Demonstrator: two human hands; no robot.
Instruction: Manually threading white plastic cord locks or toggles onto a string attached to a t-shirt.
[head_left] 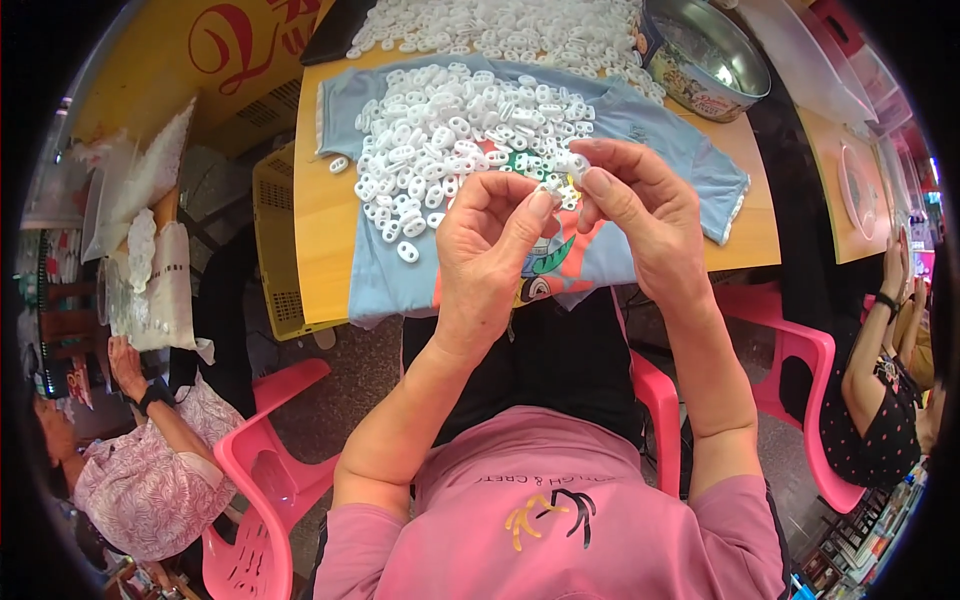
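My left hand (485, 255) is closed in a pinch, thumb against fingers, on a small white plastic piece (555, 190). My right hand (650, 220) pinches another whitish plastic piece (577, 168) just beside it. The two pieces are close together, and the fingertips hide whether they touch. Below and beyond my hands, a large pile of white oval plastic pieces with two holes (430, 130) lies on a light blue printed T-shirt (680, 160) spread over the table. One oval piece (407, 252) sits apart at the pile's near edge, and another (338, 164) rests at the shirt's left side.
A second white heap (500, 25) covers the table's far end. An oval metal tin (715, 65) stands at the far right of the wooden table (318, 260). A yellow crate (280, 235) is at left. Pink chairs (260, 500) and seated people (150, 470) flank me.
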